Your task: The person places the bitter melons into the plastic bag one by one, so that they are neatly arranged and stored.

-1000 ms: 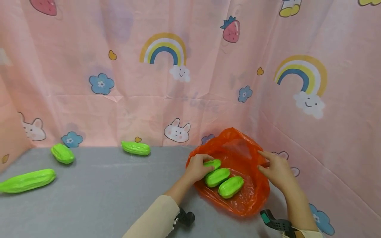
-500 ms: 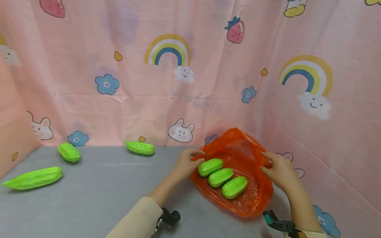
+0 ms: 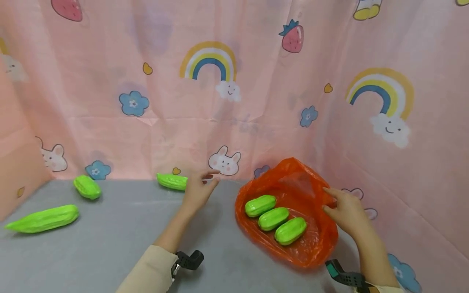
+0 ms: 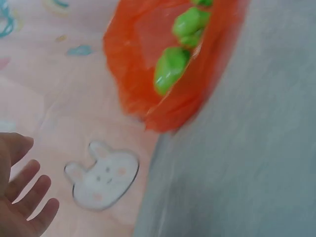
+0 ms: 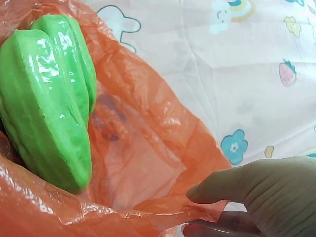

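Head view: the relaxed left hand (image 3: pixel 198 193) partly hides one gourd (image 3: pixel 171 182); two more gourds (image 3: pixel 44 219) (image 3: pixel 87 187) lie farther left; the right hand (image 3: pixel 348 211) pinches the bag (image 3: pixel 293 169).

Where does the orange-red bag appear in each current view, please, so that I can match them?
Head: the orange-red bag is right of centre, in the lower half.
Left wrist: top middle, cut off by the upper edge.
Right wrist: left and middle, cut off at left and bottom.
Shared landmark: green gourds inside it.

Cream sleeves (image 3: pixel 148 270); black wrist mounts (image 3: pixel 191 260), one apparently with a green panel (image 3: pixel 332 269).
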Motion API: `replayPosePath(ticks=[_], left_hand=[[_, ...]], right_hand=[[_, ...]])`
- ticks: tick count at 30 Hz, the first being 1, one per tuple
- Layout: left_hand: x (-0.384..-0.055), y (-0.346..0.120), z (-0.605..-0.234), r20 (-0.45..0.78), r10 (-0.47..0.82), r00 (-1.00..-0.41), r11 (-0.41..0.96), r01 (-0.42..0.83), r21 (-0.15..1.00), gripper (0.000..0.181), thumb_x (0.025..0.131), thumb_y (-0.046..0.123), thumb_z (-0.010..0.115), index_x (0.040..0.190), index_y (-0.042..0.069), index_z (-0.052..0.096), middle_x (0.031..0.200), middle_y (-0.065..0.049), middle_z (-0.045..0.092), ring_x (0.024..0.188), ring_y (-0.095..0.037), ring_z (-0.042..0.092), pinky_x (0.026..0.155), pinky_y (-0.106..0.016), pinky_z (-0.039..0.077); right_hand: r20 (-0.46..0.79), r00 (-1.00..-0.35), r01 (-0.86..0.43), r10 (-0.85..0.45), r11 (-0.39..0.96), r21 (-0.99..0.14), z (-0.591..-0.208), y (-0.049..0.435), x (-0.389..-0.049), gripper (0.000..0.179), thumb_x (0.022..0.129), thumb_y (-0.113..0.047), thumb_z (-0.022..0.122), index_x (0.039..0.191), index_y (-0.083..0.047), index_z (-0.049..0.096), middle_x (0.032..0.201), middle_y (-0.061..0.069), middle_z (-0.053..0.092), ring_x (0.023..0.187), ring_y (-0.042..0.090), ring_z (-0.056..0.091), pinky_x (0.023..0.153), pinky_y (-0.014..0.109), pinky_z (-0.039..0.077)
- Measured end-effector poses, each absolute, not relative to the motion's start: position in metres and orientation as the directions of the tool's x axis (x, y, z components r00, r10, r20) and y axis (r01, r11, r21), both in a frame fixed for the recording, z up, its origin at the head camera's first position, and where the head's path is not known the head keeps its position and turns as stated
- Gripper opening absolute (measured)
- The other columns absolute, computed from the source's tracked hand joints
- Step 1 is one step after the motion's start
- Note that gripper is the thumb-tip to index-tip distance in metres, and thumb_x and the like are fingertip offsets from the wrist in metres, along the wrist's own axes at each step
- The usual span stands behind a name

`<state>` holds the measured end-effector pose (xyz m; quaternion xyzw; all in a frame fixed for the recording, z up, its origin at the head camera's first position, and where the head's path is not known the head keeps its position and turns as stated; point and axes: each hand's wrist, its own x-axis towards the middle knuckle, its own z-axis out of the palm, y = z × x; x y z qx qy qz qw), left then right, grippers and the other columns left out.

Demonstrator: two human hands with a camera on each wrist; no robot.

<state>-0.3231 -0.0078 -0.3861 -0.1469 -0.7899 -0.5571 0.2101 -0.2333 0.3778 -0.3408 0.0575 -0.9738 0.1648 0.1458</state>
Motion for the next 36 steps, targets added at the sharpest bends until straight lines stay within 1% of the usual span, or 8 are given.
replayPosePath(ticks=[4,10,15,18,24,31,34,36], left_hand=[[-0.331,-0.030,-0.387,0.523,-0.084,-0.848,0.423,0.444,0.790,0.023,0.091,0.013,0.073,0.113,0.007,0.076,0.120,-0.013,0.073,0.110,-0.034,0.069,0.095,-0.050,0.055],[-0.337,-0.050,-0.397,0.575,-0.176,-0.799,0.529,0.416,0.740,0.026,0.086,0.005,0.071,0.111,0.006,0.077,0.111,-0.014,0.075,0.104,-0.033,0.068,0.090,-0.048,0.054],[-0.342,-0.058,-0.403,0.561,-0.228,-0.796,0.590,0.346,0.730,0.030,0.084,0.005,0.069,0.114,0.006,0.076,0.114,-0.015,0.074,0.111,-0.035,0.067,0.092,-0.050,0.053],[-0.348,-0.063,-0.409,0.546,-0.267,-0.794,0.612,0.298,0.732,0.033,0.084,0.007,0.072,0.117,0.006,0.074,0.120,-0.015,0.072,0.117,-0.035,0.065,0.096,-0.051,0.052],[-0.355,-0.072,-0.421,0.503,-0.305,-0.809,0.619,0.234,0.750,0.041,0.084,0.011,0.076,0.124,0.005,0.070,0.132,-0.017,0.066,0.127,-0.038,0.056,0.104,-0.052,0.048],[-0.358,-0.082,-0.428,0.477,-0.278,-0.834,0.632,0.215,0.744,0.044,0.085,0.015,0.077,0.127,0.005,0.068,0.138,-0.020,0.061,0.132,-0.041,0.050,0.106,-0.054,0.045],[-0.357,-0.085,-0.430,0.444,-0.248,-0.861,0.644,0.196,0.739,0.050,0.087,0.021,0.075,0.134,0.006,0.064,0.143,-0.021,0.056,0.136,-0.042,0.046,0.111,-0.055,0.042],[-0.356,-0.086,-0.431,0.422,-0.229,-0.877,0.661,0.178,0.729,0.055,0.089,0.025,0.073,0.138,0.004,0.061,0.146,-0.023,0.053,0.138,-0.043,0.044,0.114,-0.055,0.039]], right_hand=[[0.291,-0.955,-0.149,-0.058,0.942,-0.301,-0.339,0.376,-0.234,0.054,0.087,-0.008,0.073,0.135,0.011,0.056,0.124,0.039,0.061,0.089,0.044,0.072,0.071,0.052,0.061],[0.273,-0.960,-0.140,-0.055,0.943,-0.303,-0.339,0.377,-0.236,0.055,0.087,-0.009,0.072,0.135,0.012,0.055,0.127,0.041,0.058,0.090,0.044,0.073,0.070,0.051,0.061],[0.278,-0.959,-0.140,-0.053,0.943,-0.302,-0.339,0.377,-0.236,0.055,0.087,-0.009,0.073,0.135,0.012,0.055,0.126,0.040,0.059,0.089,0.043,0.073,0.070,0.051,0.061],[0.281,-0.958,-0.139,-0.052,0.944,-0.300,-0.338,0.378,-0.237,0.055,0.087,-0.008,0.073,0.134,0.012,0.056,0.124,0.040,0.060,0.089,0.044,0.073,0.069,0.050,0.061],[0.278,-0.959,-0.137,-0.048,0.941,-0.310,-0.338,0.378,-0.236,0.054,0.087,-0.007,0.073,0.135,0.012,0.056,0.124,0.040,0.060,0.089,0.044,0.073,0.069,0.050,0.062],[0.293,-0.954,-0.158,-0.067,0.940,-0.301,-0.339,0.377,-0.235,0.053,0.087,-0.008,0.072,0.134,0.011,0.057,0.121,0.037,0.063,0.089,0.043,0.072,0.070,0.050,0.062],[0.304,-0.951,-0.161,-0.064,0.939,-0.305,-0.340,0.376,-0.235,0.053,0.087,-0.008,0.072,0.134,0.011,0.057,0.120,0.037,0.063,0.089,0.043,0.071,0.069,0.049,0.062],[0.310,-0.949,-0.161,-0.061,0.938,-0.306,-0.341,0.375,-0.235,0.053,0.087,-0.007,0.072,0.134,0.011,0.057,0.120,0.037,0.064,0.089,0.043,0.071,0.069,0.049,0.062]])
